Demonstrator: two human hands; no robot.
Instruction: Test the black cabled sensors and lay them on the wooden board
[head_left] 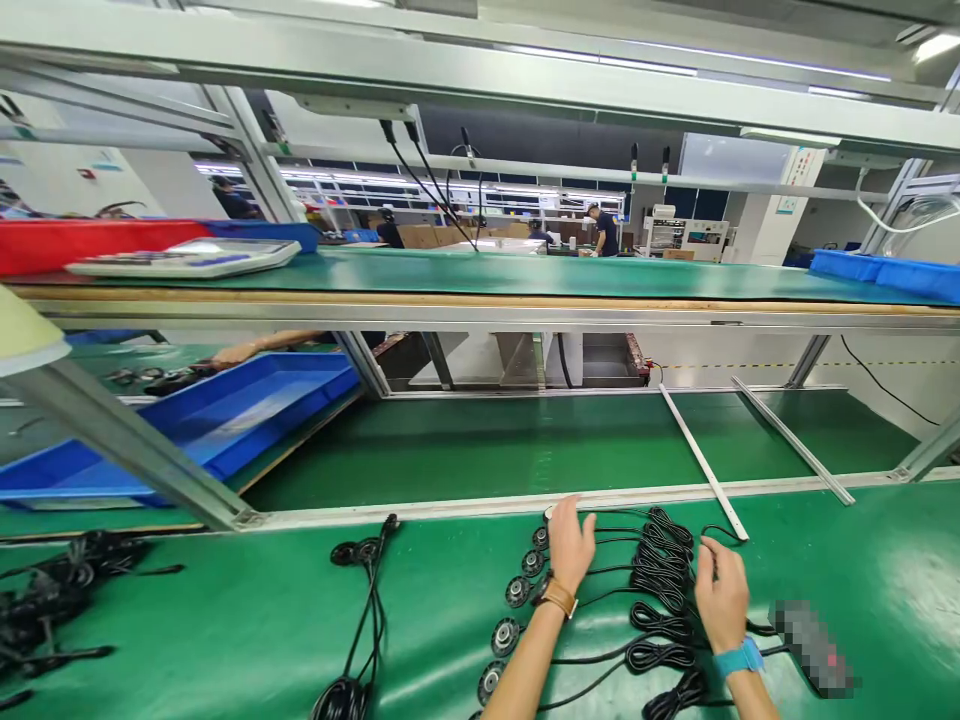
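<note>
Beside the column of round black speaker-like discs (517,591), my left hand (571,545), with a brown-strapped watch, closes over the farthest disc, mostly hidden under its fingers. A thin cable runs right from there. Coiled black cables (661,565) lie in a row between my hands, each tied in a bundle. At their right end, my right hand (721,592), wearing a blue wristband, has curled fingers at a loose black cable (726,530); its fingertips are partly hidden. A dark, pixelated object (814,650) lies to the right of this hand.
More coiled cable with discs (367,600) lies left of centre, and a tangled black heap (60,600) at far left. Metal strips (703,460) cross the lower green belt. Blue trays (247,410) and an overhead shelf (525,275) stand beyond; a co-worker's arm (262,345) shows behind.
</note>
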